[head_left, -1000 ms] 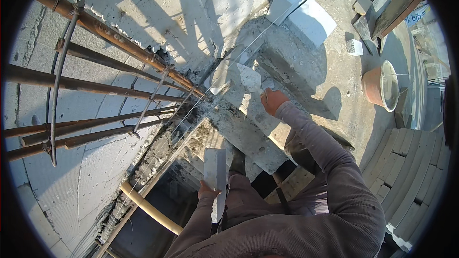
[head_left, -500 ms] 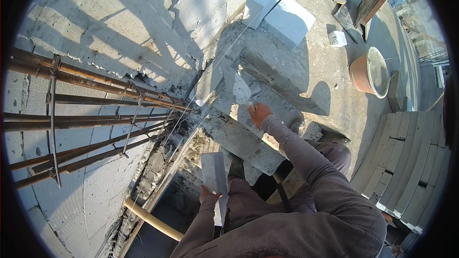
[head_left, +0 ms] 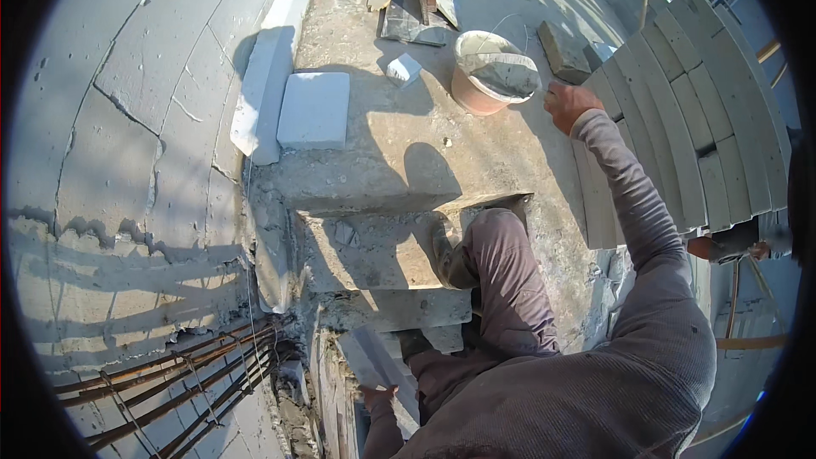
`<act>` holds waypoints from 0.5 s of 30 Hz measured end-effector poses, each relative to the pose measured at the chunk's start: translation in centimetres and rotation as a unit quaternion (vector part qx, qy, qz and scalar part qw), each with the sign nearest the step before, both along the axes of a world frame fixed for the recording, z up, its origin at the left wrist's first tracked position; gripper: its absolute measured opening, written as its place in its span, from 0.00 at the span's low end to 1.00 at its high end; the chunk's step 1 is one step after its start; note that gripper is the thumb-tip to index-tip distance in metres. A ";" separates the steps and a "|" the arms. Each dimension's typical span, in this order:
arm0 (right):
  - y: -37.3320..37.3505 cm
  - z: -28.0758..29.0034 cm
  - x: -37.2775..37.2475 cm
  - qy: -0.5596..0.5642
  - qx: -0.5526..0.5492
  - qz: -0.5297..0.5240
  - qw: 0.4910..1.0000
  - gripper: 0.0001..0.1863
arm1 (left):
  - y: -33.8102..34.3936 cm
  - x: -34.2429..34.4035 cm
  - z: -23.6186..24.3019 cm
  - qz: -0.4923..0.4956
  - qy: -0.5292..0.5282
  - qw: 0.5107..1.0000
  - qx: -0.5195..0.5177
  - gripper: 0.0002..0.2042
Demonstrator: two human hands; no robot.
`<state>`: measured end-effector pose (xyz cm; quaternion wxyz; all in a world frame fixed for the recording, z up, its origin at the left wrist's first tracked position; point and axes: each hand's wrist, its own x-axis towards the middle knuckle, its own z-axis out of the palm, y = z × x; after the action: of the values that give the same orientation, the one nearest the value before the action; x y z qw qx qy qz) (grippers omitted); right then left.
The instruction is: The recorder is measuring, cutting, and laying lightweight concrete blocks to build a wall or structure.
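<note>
At the far right, my right hand (head_left: pixel 571 107) is closed round the handle of a trowel. The trowel's mortar-smeared blade (head_left: pixel 507 75) lies across the mouth of an orange-brown bucket (head_left: pixel 478 95) with a whitish rim; whether it dips inside I cannot tell. Low down beside my legs, my left hand (head_left: pixel 378 396) grips a long pale-grey block (head_left: pixel 382 371), held tilted. Part of that hand is hidden behind the block. My boot (head_left: pixel 452 259) stands on the concrete steps (head_left: pixel 382 310).
White blocks (head_left: pixel 313 110) line the left wall, and a smaller white chunk (head_left: pixel 403 70) lies near the bucket. Rusty rebar (head_left: pixel 183 378) juts out at the lower left. A tall stack of grey blocks (head_left: pixel 680 119) stands at right. Boards (head_left: pixel 416 0) lie farther off.
My right hand has swung right with the trowel, from above the steps to the bucket. The view has turned to the right. My left hand keeps hold of the block.
</note>
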<state>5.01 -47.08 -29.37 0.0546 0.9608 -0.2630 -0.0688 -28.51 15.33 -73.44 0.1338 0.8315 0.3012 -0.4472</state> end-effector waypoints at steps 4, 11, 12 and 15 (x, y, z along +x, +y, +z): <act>-8.1 -0.8 6.6 0.092 -0.127 0.016 0.987 0.14 | -1.7 3.1 1.5 -0.014 0.026 0.999 0.046 0.66; -11.0 -9.9 15.3 0.135 -0.099 0.158 0.973 0.14 | -5.4 7.1 4.5 -0.051 -0.001 0.999 0.020 0.61; -11.2 -10.3 14.7 0.132 -0.111 0.151 0.973 0.14 | -6.0 7.4 4.5 -0.052 -0.004 0.999 0.012 0.61; -12.5 -10.4 12.3 0.187 -0.095 0.154 0.966 0.16 | -7.5 7.9 4.0 -0.029 0.006 1.000 0.007 0.59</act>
<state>17.34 -59.59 -39.82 0.2036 0.9503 -0.1024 -0.2123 -20.65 7.87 -69.46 0.1137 0.8380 0.2810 -0.4537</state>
